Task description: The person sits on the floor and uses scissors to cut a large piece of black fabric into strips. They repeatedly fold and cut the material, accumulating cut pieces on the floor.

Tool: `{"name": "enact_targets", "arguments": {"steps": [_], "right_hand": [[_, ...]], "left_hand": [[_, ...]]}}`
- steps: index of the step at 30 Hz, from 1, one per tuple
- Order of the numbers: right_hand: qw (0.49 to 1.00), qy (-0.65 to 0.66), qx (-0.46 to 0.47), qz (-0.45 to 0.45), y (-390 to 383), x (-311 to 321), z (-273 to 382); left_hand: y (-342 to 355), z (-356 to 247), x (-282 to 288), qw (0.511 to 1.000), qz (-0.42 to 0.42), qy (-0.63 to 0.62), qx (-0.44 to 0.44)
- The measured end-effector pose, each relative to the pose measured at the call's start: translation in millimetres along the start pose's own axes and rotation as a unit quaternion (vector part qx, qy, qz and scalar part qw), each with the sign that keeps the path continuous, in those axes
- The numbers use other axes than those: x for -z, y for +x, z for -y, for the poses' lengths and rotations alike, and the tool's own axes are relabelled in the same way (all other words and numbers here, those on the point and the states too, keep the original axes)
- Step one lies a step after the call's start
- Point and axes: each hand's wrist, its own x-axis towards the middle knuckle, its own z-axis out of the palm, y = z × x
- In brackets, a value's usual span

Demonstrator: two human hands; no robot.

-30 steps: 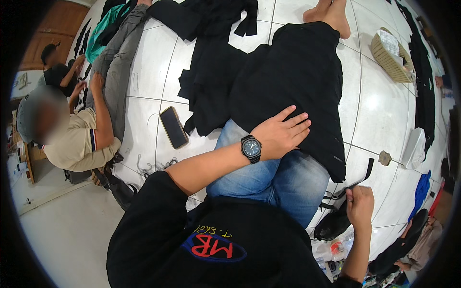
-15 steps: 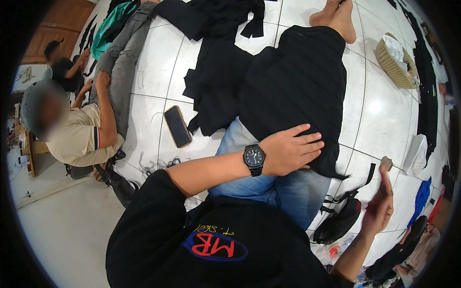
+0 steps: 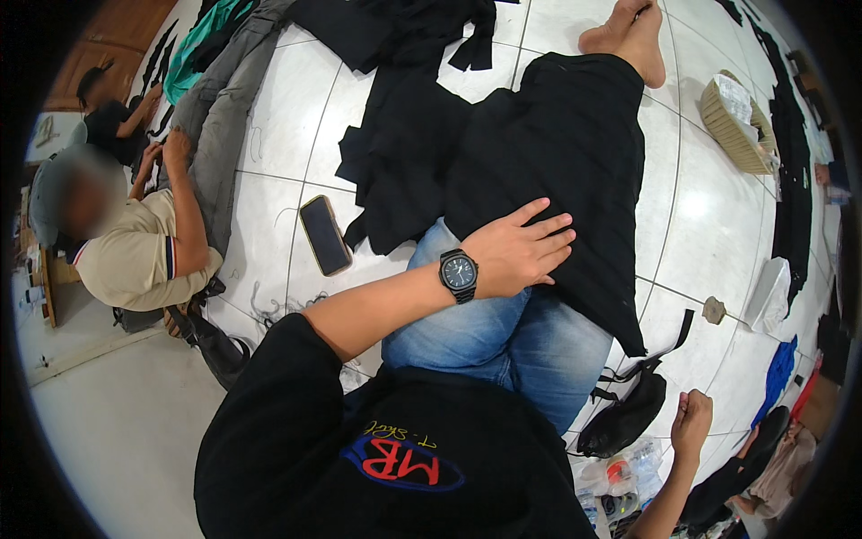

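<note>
My left hand (image 3: pixel 523 245), with a black watch on the wrist, rests spread on a black cloth (image 3: pixel 557 162) draped over my outstretched, jeans-clad legs (image 3: pixel 458 328). My right hand (image 3: pixel 691 420) is held curled at the lower right, beside a black bag with straps (image 3: pixel 620 418); whether anything is inside its fingers cannot be made out. Left of the cloth, a dark phone (image 3: pixel 325 235) lies on the tiles near loose threads. More black pieces of fabric (image 3: pixel 395 144) adjoin the cloth on my lap.
At left a co-worker (image 3: pixel 144 251) sits handling grey trousers (image 3: pixel 206 135); another person (image 3: pixel 121 117) is behind. At right are a woven basket (image 3: pixel 727 121), a small tan object (image 3: pixel 714 310), a white bag (image 3: pixel 768 296), blue cloth (image 3: pixel 774 377), plastic bottles (image 3: pixel 628 476) and more people.
My right hand rose beside the cloth's lower corner half a second ago and has since dropped lower, fingers curled. That corner shifted slightly. My left hand stays spread on the cloth.
</note>
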Motion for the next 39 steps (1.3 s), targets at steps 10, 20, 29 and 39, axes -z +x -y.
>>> {"name": "enact_targets", "arguments": {"steps": [10, 20, 29, 39], "right_hand": [[0.827, 0.538, 0.078, -0.146, 50, 44, 123], [0.993, 0.069, 0.096, 0.002, 45, 16, 104], [0.995, 0.086, 0.044, 0.016, 12, 6, 45], [0.997, 0.065, -0.033, 0.017, -19, -2, -4]], "left_hand": [[12, -22, 16, 0.991, -0.065, -0.092, -0.076], [-26, 37, 28, 0.981, -0.042, -0.098, 0.161], [-23, 35, 27, 0.986, -0.021, -0.077, 0.147], [-22, 32, 29, 0.986, -0.017, -0.073, 0.147]]}}
